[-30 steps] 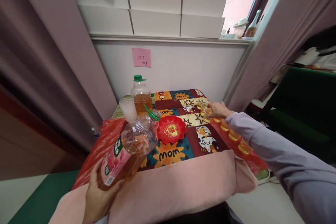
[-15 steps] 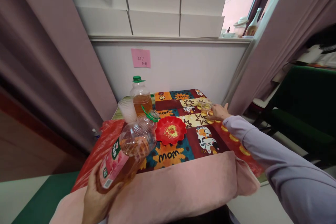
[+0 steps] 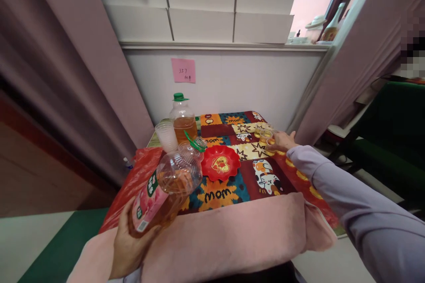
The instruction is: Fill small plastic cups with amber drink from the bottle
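My left hand (image 3: 133, 239) is closed around the lower end of a large clear plastic bottle (image 3: 175, 181). This bottle has a pink and green label, amber liquid inside and a green carry handle at its neck. It lies tilted, its neck pointing away toward the red scalloped plate (image 3: 221, 163). On the table's right side, my right hand (image 3: 282, 141) has its fingers around a small clear plastic cup (image 3: 271, 145); the fingertips are partly hidden. Other cups with yellowish liquid (image 3: 264, 135) stand close beside it.
A second bottle (image 3: 184, 126) with a green cap stands at the back left, beside a stack of clear cups (image 3: 166, 137). A patterned mat (image 3: 215, 192) covers the table, with red plastic (image 3: 122, 190) at its sides. A pink cloth (image 3: 232, 239) hangs along the near edge.
The whole view has shifted slightly, so things appear a little farther right. My left hand keeps its hold on the tilted bottle, and my right hand stays at the cups.
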`<state>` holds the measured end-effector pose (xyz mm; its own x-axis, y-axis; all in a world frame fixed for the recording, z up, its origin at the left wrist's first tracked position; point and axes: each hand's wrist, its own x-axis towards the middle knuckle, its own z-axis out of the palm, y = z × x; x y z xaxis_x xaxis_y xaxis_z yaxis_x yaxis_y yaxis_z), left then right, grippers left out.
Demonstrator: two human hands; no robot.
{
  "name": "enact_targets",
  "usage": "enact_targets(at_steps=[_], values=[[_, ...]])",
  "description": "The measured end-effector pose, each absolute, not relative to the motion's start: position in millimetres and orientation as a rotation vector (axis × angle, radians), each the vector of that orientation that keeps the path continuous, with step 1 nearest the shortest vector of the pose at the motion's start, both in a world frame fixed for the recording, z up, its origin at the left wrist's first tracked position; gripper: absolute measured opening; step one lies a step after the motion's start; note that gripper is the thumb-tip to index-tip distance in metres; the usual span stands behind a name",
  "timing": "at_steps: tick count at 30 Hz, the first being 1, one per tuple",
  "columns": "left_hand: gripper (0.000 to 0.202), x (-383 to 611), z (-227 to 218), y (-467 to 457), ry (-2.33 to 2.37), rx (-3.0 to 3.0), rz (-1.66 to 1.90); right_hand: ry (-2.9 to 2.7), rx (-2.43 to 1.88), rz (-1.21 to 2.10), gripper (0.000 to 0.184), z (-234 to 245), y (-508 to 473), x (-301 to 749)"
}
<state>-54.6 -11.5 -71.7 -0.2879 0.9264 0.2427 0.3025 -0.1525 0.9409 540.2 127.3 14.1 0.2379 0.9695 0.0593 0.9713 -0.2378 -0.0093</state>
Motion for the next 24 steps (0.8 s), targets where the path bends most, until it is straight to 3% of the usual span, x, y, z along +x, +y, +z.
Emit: enact_targets(at_steps=[5, 8, 14, 19, 24], values=[[0.113, -50, -65, -16, 1.540, 1.390, 1.488, -1.922, -2.424, -0.152, 0.044, 25, 126, 531], [0.111, -50, -63, -17, 1.532, 1.426, 1.488, -2.049, -2.198, -0.250, 0.044, 34, 129, 503], [0.113, -51, -66, -19, 1.549, 1.434, 1.505, -2.273, -1.509, 0.125, 0.031, 33, 128, 377], [0.117, -49, -66, -22, 1.498, 1.420, 1.515, -2.308, -1.236, 0.301, 0.042, 13, 134, 274], [0.120, -50, -66, -24, 1.452, 1.403, 1.513, -2.331, -1.093, 0.369, 0.041, 7, 145, 226]])
